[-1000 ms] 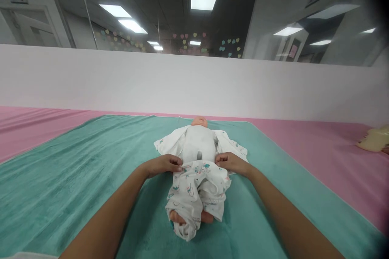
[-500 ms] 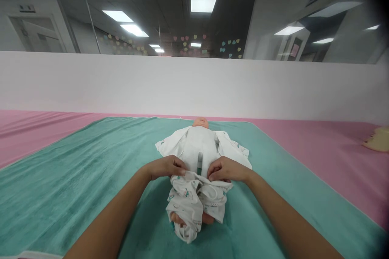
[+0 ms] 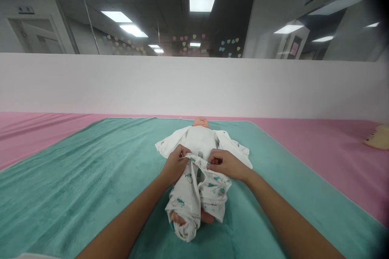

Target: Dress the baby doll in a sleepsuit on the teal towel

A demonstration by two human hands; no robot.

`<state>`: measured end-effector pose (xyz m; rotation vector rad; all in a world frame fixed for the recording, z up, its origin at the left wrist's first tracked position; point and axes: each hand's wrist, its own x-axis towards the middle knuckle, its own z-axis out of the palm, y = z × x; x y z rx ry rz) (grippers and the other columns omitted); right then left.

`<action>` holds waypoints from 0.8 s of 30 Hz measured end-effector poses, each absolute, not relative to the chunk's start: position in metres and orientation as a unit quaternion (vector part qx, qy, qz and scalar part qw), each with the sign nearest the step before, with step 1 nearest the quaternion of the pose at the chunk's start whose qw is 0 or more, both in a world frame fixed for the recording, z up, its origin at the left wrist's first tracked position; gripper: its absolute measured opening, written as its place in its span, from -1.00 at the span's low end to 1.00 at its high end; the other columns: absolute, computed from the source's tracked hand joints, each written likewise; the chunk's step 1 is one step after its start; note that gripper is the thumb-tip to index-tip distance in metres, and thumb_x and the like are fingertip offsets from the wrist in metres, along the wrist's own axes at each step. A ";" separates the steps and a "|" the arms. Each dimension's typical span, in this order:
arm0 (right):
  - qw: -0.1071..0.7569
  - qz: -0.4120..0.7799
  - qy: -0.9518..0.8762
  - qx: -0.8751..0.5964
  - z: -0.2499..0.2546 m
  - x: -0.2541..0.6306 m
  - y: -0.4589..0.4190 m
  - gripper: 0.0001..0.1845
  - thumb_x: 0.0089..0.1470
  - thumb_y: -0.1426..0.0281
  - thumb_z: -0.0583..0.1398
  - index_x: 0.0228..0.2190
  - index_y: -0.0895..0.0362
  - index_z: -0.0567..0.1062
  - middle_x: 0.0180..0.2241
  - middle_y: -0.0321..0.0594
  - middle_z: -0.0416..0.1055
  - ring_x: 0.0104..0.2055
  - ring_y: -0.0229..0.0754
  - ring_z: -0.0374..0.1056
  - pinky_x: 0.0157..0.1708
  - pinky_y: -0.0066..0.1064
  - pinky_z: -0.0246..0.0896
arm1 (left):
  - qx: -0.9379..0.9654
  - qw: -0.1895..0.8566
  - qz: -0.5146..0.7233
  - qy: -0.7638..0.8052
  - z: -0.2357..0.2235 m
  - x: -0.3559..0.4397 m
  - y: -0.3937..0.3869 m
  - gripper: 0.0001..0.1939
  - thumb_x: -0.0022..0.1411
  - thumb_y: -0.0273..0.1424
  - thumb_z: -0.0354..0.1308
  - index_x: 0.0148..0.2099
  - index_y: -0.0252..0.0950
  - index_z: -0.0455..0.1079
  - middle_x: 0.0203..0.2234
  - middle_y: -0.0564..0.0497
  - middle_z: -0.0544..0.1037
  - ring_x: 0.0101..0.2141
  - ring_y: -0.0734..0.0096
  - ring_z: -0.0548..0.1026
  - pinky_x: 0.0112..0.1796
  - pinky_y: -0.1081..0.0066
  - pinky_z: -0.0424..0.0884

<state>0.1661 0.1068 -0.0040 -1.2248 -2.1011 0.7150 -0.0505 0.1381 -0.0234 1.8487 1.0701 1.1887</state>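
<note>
A baby doll point(image 3: 200, 122) lies on its back, head away from me, in a white top point(image 3: 199, 137) spread out to both sides. White patterned baby pants point(image 3: 212, 190) cover its legs, with the feet point(image 3: 178, 218) showing at the lower ends. My left hand point(image 3: 176, 164) pinches the waistband at its left side, raised over the doll's lower belly. My right hand point(image 3: 223, 163) is closed on the right part of the same waistband. Between the pant legs a dark green patch shows.
A teal blanket point(image 3: 91, 178) lies under the doll, over a pink cover point(image 3: 328, 153). Behind stands a low white wall point(image 3: 194, 87) with glass above it. At the far right edge sits a beige object point(image 3: 377, 137), partly cut off.
Both hands have drawn the pants' waistband up and away from me toward the doll's belly, the left hand farther. The bunched fabric is now stretched out along the legs.
</note>
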 end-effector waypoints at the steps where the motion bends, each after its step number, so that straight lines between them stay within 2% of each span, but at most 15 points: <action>1: 0.314 0.251 -0.792 -0.460 -0.005 0.165 0.108 -0.78 -0.05 0.23 0.17 -0.52 0.14 0.40 -0.44 -0.31 0.27 -0.43 -0.32 0.18 -0.42 -0.45 0.10 | 0.699 0.376 0.462 0.394 -0.023 -0.049 0.137 -0.88 -0.01 -0.52 -0.05 -0.45 -0.27 0.03 -0.43 0.09 0.37 -0.40 0.48 0.28 -0.37 0.49 0.21; 5: 0.379 0.191 -0.779 -0.461 -0.010 0.162 0.111 -0.77 0.01 0.23 0.14 -0.53 0.13 0.42 -0.42 -0.29 0.27 -0.41 -0.31 0.19 -0.40 -0.43 0.13 | 0.659 0.539 0.404 0.335 -0.016 -0.053 0.136 -0.82 0.01 -0.42 0.07 -0.33 -0.26 0.11 -0.48 0.12 0.34 -0.53 0.55 0.24 -0.51 0.54 0.14; 7: 0.398 0.174 -0.771 -0.465 -0.013 0.161 0.112 -0.76 0.04 0.22 0.13 -0.51 0.11 0.44 -0.39 -0.27 0.30 -0.39 -0.30 0.22 -0.39 -0.43 0.15 | 0.664 0.565 0.373 0.317 -0.010 -0.058 0.135 -0.78 0.05 -0.32 0.11 -0.25 -0.28 0.22 -0.47 0.10 0.35 -0.51 0.54 0.26 -0.50 0.54 0.15; 11: 0.405 0.110 -0.774 -0.474 -0.018 0.163 0.114 -0.77 0.07 0.23 0.11 -0.49 0.07 0.47 -0.34 -0.27 0.35 -0.40 -0.29 0.25 -0.41 -0.42 0.15 | 0.703 0.487 0.346 0.385 -0.004 -0.062 0.135 -0.62 0.15 -0.12 0.01 -0.16 -0.29 0.40 -0.38 0.00 0.41 -0.42 0.44 0.31 -0.46 0.50 0.17; 13: 0.400 0.054 -0.788 -0.465 -0.021 0.165 0.115 -0.77 0.10 0.26 0.09 -0.48 0.06 0.47 -0.33 -0.26 0.38 -0.40 -0.29 0.26 -0.39 -0.42 0.15 | 0.733 0.446 0.306 0.411 -0.005 -0.061 0.135 -0.57 0.13 -0.08 0.01 -0.11 -0.25 0.41 -0.42 0.01 0.43 -0.45 0.42 0.31 -0.49 0.48 0.14; 17: 0.396 -0.041 -0.796 -0.456 -0.024 0.166 0.117 -0.78 0.14 0.31 0.03 -0.41 0.07 0.44 -0.32 -0.22 0.40 -0.31 -0.23 0.29 -0.31 -0.39 0.15 | 0.773 0.374 0.295 0.418 -0.011 -0.055 0.133 -0.68 0.07 -0.16 0.10 -0.21 -0.25 0.41 -0.53 0.08 0.34 -0.52 0.46 0.23 -0.52 0.48 0.08; 20: 0.403 -0.020 -0.770 -0.493 -0.025 0.162 0.117 -0.80 0.15 0.31 0.01 -0.40 0.07 0.40 -0.40 -0.25 0.39 -0.34 -0.22 0.28 -0.32 -0.38 0.12 | 0.770 0.339 0.339 0.421 -0.016 -0.051 0.132 -0.80 0.05 -0.25 0.11 -0.32 -0.27 0.33 -0.56 0.13 0.26 -0.51 0.50 0.19 -0.50 0.50 0.07; 24: 0.418 0.095 -0.727 -0.537 -0.027 0.156 0.117 -0.76 0.14 0.23 0.00 -0.47 0.08 0.30 -0.53 -0.35 0.29 -0.46 -0.27 0.21 -0.42 -0.42 0.08 | 0.729 0.362 0.399 0.421 -0.021 -0.049 0.132 -0.83 0.06 -0.29 0.11 -0.31 -0.26 0.27 -0.52 0.13 0.24 -0.47 0.50 0.20 -0.47 0.52 0.11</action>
